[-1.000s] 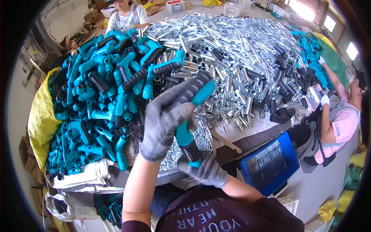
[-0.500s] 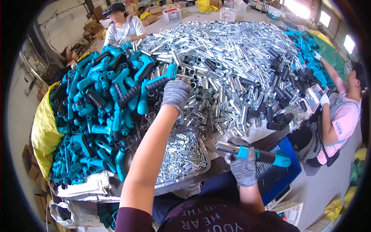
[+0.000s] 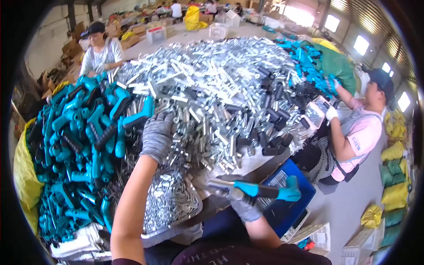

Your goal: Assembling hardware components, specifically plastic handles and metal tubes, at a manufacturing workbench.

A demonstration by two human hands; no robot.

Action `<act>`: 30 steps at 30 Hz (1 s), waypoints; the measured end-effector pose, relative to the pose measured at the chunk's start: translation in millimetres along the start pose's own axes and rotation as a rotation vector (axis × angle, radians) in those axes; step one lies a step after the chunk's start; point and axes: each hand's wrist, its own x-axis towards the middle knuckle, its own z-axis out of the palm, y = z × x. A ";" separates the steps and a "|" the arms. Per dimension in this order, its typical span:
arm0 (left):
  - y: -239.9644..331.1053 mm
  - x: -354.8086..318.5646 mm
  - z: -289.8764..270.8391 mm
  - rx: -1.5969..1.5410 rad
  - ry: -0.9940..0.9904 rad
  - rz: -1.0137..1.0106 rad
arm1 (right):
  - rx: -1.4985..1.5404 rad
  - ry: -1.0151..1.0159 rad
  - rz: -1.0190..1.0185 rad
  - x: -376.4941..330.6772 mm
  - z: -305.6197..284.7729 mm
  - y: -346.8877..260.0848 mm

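Observation:
My right hand (image 3: 245, 207), in a grey glove, is closed around a pistol-shaped teal-and-black handle (image 3: 267, 191) with a bare metal tube at its left end. The handle lies nearly level, its angled teal end (image 3: 290, 190) to the right over the blue bin (image 3: 304, 204). My left hand (image 3: 157, 136), also gloved in grey, reaches forward onto the heap of metal tubes (image 3: 207, 110). Its fingers look stretched out, and what lies beneath them is hidden. Just left of it is a loose teal-and-black handle (image 3: 140, 115), at the edge of a large pile of such handles (image 3: 84, 128).
A tray of small metal pins (image 3: 170, 205) sits near my left forearm. Black sleeves (image 3: 278, 115) lie on the heap's right. One co-worker (image 3: 360, 128) works at the right, another (image 3: 100, 53) at the far left. White crates (image 3: 318, 236) and yellow and green sacks (image 3: 394, 172) stand lower right.
The whole view has shifted, so the scene sits further left and lower. The held handle has turned, showing its angled end. My left hand stays near the same spot on the heap.

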 end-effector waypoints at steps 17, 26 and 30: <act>59.4 -218.2 -126.2 -0.997 -0.218 -0.271 | -0.193 -0.100 0.102 -17.2 68.3 39.2; 43.0 -243.7 -146.3 -1.659 -0.651 -0.899 | -0.921 -0.432 -0.467 -5.7 86.5 22.8; 43.3 -241.3 -143.9 -1.646 -0.637 -0.816 | -0.580 -0.326 -0.113 -10.5 86.7 23.8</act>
